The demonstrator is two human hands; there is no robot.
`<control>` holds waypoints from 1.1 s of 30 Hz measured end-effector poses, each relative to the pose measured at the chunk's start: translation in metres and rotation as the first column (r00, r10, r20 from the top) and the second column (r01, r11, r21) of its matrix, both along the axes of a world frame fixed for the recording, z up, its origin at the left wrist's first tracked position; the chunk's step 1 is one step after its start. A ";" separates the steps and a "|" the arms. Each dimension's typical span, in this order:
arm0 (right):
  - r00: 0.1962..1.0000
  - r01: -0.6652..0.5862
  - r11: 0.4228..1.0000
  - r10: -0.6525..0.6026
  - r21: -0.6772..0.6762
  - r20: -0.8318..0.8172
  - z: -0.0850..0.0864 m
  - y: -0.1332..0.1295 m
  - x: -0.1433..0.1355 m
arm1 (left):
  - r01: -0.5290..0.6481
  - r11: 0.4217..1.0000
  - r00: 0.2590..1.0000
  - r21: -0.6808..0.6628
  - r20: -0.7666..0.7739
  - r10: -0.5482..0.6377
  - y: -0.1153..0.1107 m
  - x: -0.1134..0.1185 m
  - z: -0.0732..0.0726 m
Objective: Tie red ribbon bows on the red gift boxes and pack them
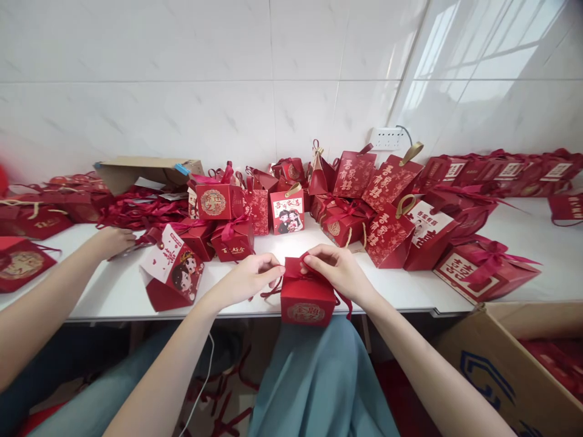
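A small red gift box (307, 303) with a gold round emblem sits at the table's front edge, just above my knee. At its top left corner my left hand (255, 276) is closed, thumb and fingers pinching the dark red ribbon (272, 294) that trails beside the box. My right hand (337, 270) pinches the ribbon over the top of the box, with another end hanging down the right side. The fingers partly hide the crossing of the ribbon. Just left stands a box with a cartoon couple (180, 273).
Another person's hand (116, 243) reaches in from the left beside a heap of red ribbons (150, 206). Several red gift boxes and bags (357, 173) line the wall. An open carton (473, 358) stands at the lower right; a white cable (204, 376) hangs below the table.
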State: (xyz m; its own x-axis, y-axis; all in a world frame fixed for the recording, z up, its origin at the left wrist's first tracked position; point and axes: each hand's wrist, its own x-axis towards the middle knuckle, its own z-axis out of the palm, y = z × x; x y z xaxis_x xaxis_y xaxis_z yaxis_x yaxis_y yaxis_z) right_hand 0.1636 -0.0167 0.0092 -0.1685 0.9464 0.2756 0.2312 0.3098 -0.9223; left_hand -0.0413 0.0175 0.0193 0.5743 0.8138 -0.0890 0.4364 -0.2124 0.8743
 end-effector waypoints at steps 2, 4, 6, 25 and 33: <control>1.000 0.012 1.000 -0.012 0.024 0.018 -0.003 0.000 0.000 | -0.005 0.997 0.998 0.078 -0.060 0.010 -0.004 -0.004 0.006; 0.999 0.014 0.999 -0.016 0.041 0.050 -0.005 -0.001 0.001 | 0.025 0.986 0.991 0.164 -0.131 -0.003 -0.007 -0.007 0.012; 0.996 0.030 0.998 -0.034 0.055 0.079 -0.006 -0.002 0.001 | 0.073 0.967 0.980 0.243 -0.197 -0.024 -0.010 -0.008 0.017; 0.971 0.070 0.985 -0.103 0.158 0.214 -0.005 -0.005 -0.007 | 0.182 0.798 0.963 0.575 -0.270 -0.025 -0.008 0.007 0.027; 0.991 0.088 0.995 -0.093 0.053 0.101 -0.009 0.000 -0.009 | 0.246 0.686 0.963 0.685 -0.254 -0.092 -0.006 0.014 0.032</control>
State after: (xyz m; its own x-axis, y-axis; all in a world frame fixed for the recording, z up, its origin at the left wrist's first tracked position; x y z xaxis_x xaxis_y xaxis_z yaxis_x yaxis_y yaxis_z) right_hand 0.1549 -0.0168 0.0004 -0.1132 0.9450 0.3070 0.3536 0.3271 -0.8764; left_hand -0.0268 0.0110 0.0513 0.7435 0.5695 0.3507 0.4651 -0.8171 0.3407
